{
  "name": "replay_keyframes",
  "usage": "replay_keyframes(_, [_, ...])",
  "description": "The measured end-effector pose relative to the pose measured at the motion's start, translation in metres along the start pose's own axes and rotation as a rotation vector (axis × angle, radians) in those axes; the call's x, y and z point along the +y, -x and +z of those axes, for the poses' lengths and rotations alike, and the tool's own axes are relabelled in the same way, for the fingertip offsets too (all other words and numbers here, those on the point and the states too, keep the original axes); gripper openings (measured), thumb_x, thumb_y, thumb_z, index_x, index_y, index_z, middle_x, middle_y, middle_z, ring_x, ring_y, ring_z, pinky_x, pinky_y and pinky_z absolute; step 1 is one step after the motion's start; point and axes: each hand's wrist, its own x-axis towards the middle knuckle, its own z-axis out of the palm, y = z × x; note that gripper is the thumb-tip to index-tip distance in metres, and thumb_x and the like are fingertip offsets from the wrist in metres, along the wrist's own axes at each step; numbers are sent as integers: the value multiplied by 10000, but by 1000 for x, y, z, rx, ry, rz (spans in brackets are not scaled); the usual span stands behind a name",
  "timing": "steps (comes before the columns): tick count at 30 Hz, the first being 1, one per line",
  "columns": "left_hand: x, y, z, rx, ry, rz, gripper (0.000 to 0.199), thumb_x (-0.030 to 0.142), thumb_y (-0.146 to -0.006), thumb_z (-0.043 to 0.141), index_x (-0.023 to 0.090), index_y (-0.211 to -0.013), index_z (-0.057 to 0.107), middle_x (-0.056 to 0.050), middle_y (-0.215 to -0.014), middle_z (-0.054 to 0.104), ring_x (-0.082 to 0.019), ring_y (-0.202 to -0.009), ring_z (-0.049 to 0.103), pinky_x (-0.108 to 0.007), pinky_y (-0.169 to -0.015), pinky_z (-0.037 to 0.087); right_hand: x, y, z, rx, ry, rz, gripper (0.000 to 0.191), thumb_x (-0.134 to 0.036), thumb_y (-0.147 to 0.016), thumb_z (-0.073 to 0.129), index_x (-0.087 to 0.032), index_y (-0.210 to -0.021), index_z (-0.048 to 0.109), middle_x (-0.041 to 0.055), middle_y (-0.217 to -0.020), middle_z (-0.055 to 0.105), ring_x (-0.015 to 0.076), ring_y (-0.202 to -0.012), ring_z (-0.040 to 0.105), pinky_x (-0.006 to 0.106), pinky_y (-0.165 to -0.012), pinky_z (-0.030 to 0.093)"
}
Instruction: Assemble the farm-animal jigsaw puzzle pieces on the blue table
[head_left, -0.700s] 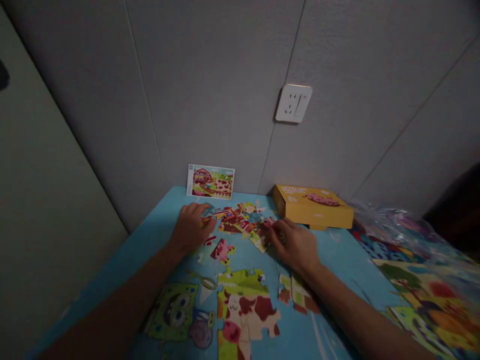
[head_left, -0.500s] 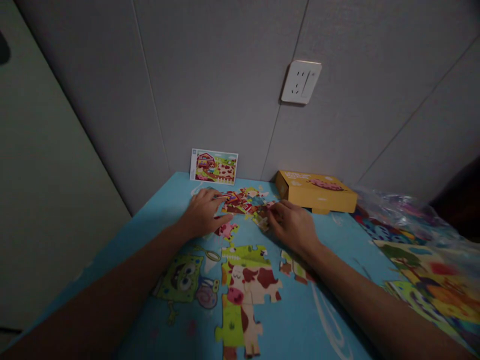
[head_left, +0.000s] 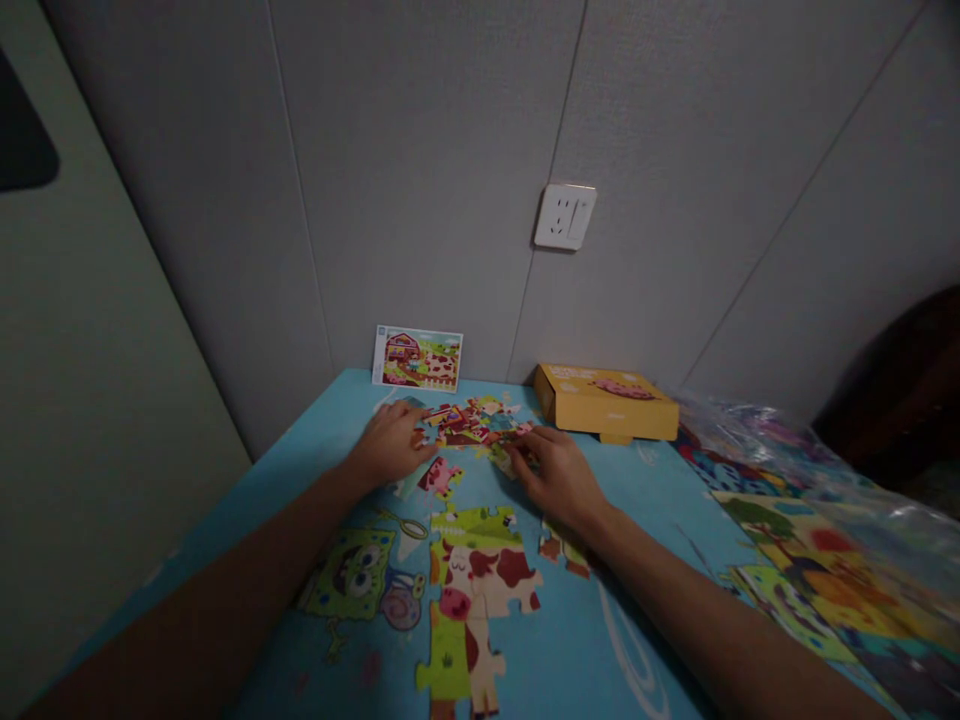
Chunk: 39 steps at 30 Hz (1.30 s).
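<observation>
Loose jigsaw pieces [head_left: 461, 425] lie heaped near the far edge of the table, between my hands. At the heap's left side is my left hand [head_left: 391, 442], its thumb and fingers apart and nothing visibly held. My right hand [head_left: 556, 472] reaches into the right side, fingertips touching pieces, with a gap between thumb and index finger. A pig piece [head_left: 440, 476] lies by itself below my left hand. Closer to me, a joined section showing a cow [head_left: 480, 575] lies flat. A few other pieces [head_left: 564, 550] rest partly under my right wrist.
A farm picture card [head_left: 418, 360] leans on the wall behind the heap. To its right sits a yellow box [head_left: 611, 405]. Clear plastic wrapping [head_left: 780, 450] and colourful picture sheets [head_left: 832, 560] cover the right side. The blue tablecloth [head_left: 300, 440] has printed cartoon figures.
My right hand has moved further into the heap, its thumb and index finger now wider apart. My left hand stays at the heap's left edge. The whole view has shifted slightly.
</observation>
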Motion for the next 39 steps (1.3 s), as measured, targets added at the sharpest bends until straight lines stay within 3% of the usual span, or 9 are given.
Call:
replay_keyframes(6, [-2, 5, -11, -137, -111, -89, 431, 480, -812, 552, 103, -963, 695, -170, -948, 645, -291, -939, 605, -377, -884, 445, 3, 5, -1, -26, -58, -23, 174, -207, -878, 505, -163, -827, 666, 79, -864, 671, 189, -799, 605, 297, -747, 419])
replay_keyframes(11, [5, 4, -15, 16, 42, -112, 376, 439, -755, 642, 122, -955, 676, -104, -888, 649, -259, -897, 616, -348, -857, 470, -1, 7, -3, -21, -111, -14, 173, -227, -884, 508, -162, -828, 659, 76, -850, 673, 189, -787, 602, 309, -748, 415])
replay_keyframes(16, [33, 15, -21, 297, 375, 319, 452, 378, -761, 692, 151, -1138, 589, -98, -1057, 606, -231, -1005, 570, -368, -913, 462, -19, 8, -10, -6, -281, 23, 210, -321, -907, 524, -162, -976, 642, 41, -794, 661, 174, -735, 578, 302, -710, 406])
replay_keyframes(21, [46, 21, -14, 139, 475, 624, 617, 433, -725, 745, 198, -1253, 528, -105, -1155, 602, -265, -1114, 532, -424, -982, 426, -38, 15, -9, -68, -527, 80, 203, -320, -900, 515, -174, -869, 652, 17, -748, 648, 146, -678, 568, 268, -660, 410])
replay_keyframes(23, [30, 14, -10, 153, 452, 505, 562, 434, -771, 704, 188, -1250, 540, -114, -1194, 597, -264, -1156, 516, -414, -1013, 404, -38, 16, -7, -72, -507, 127, 231, -305, -897, 495, -170, -769, 631, 12, -691, 626, 141, -640, 553, 262, -627, 392])
replay_keyframes(26, [-11, -1, -3, 301, 274, 9, 376, 382, -881, 548, 146, -1168, 608, -132, -1210, 596, -269, -1169, 511, -411, -1044, 364, -30, 14, -4, -78, -421, 203, 249, -303, -889, 486, -167, -730, 620, 12, -653, 618, 146, -613, 546, 264, -594, 362])
replay_keyframes(28, [-35, -10, 1, 200, 131, -283, 432, 375, -895, 494, 124, -1237, 579, -148, -1244, 586, -288, -1188, 505, -424, -1053, 345, -25, 12, -3, -81, -382, 254, 247, -301, -880, 489, -165, -727, 628, 16, -650, 627, 148, -598, 546, 262, -574, 346])
replay_keyframes(34, [-54, -22, 15, 98, 30, -354, 553, 623, -775, 546, 231, -1147, 664, -148, -1233, 574, -399, -1168, 479, -530, -949, 393, -24, 9, -2, -84, -367, 290, 247, -304, -875, 503, -168, -752, 668, 23, -673, 653, 147, -590, 550, 256, -557, 338])
replay_keyframes(39, [-48, -27, 12, 144, 123, -412, 390, 462, -739, 656, 174, -1002, 644, -122, -1020, 650, -333, -1001, 574, -455, -845, 465, -21, 10, 0, -68, -346, 259, 227, -293, -868, 517, -172, -756, 672, 28, -706, 657, 156, -642, 559, 264, -592, 353])
